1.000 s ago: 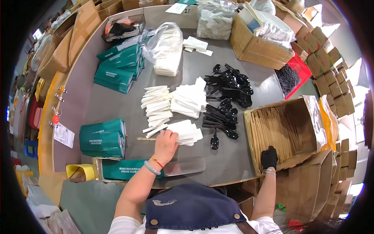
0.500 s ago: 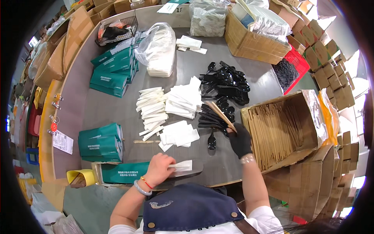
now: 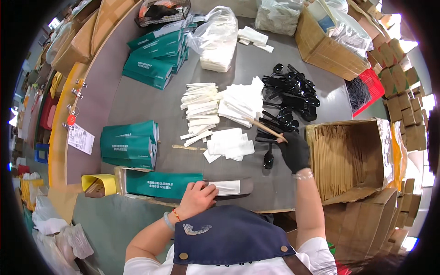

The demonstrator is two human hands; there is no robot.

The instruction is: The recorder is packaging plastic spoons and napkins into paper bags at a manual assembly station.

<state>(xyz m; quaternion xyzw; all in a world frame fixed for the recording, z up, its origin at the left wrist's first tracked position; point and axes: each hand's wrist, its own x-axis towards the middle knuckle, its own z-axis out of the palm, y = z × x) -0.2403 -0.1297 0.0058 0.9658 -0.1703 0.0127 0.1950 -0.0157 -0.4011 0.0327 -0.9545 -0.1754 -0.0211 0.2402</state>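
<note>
My left hand (image 3: 199, 197) is bent over the near edge of the table, at the right end of a green printed packet (image 3: 158, 184). Its fingers are closed on the left end of a white paper packet (image 3: 228, 187), which lies on a dark grey strip (image 3: 246, 185). What its fingertips touch underneath is hidden. My right hand (image 3: 295, 152), in a black fingerless glove, grips thin wooden chopsticks (image 3: 268, 129) that point up and left. Behind them lie black plastic spoons (image 3: 275, 120); one spoon (image 3: 268, 158) sits apart, nearer me.
An open carton of wooden sticks (image 3: 337, 160) stands at right. White packets (image 3: 201, 107) and flat white packets (image 3: 230, 144) are spread mid-table. Stacked green packets (image 3: 128, 144) lie left, a yellow holder (image 3: 101, 184) at the near left corner. A taller carton (image 3: 327, 50) stands at far right.
The view has shifted, so the table sits differently in the picture. My left hand has moved against the green packet, with the white packet lying flatter. The chopsticks in my right hand are tilted lower.
</note>
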